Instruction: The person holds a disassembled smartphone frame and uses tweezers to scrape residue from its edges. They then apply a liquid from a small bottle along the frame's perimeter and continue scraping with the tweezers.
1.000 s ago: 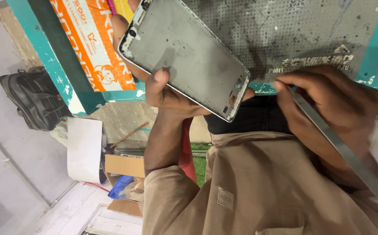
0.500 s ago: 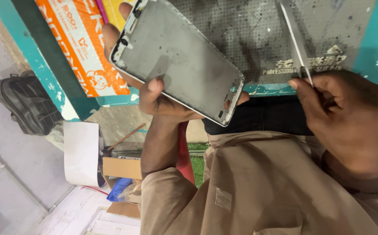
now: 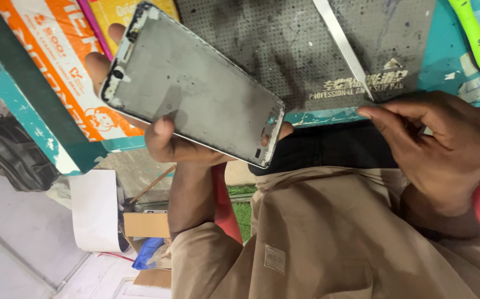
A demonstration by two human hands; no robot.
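Head view, looking down over lap. Phone frame [image 3: 193, 88], grey, stripped, w/ dusty inner plate facing up, is held by left hand [image 3: 165, 141] from beneath; thumb is pressed on lower long edge, fingertips are seen past the far edge near top-left corner. Grip is closed round the frame. Frame is tilted, one end up-left, other end down-right, raised over the near edge of the bench, partly in front of the grey perforated mat [image 3: 306, 50].

Thin flat metal blade [image 3: 342, 47] is pinched by right hand [image 3: 439, 149] betw. thumb and forefinger at its lower end; blade runs up-left across the mat toward top of pic. Blade is well apart from frame, not touching it.

Mat lies on teal bench [image 3: 455, 66]. Lime-green toothbrush handle [image 3: 472, 36] lies at top right, beside mat. Orange printed box [image 3: 57, 66] is seen at left, behind frame. Tan shirt [image 3: 317, 238] fills lower centre. Dark bag [image 3: 13, 152] is on floor at left; white paper roll [image 3: 93, 210] and cardboard box [image 3: 146, 224] are below it.
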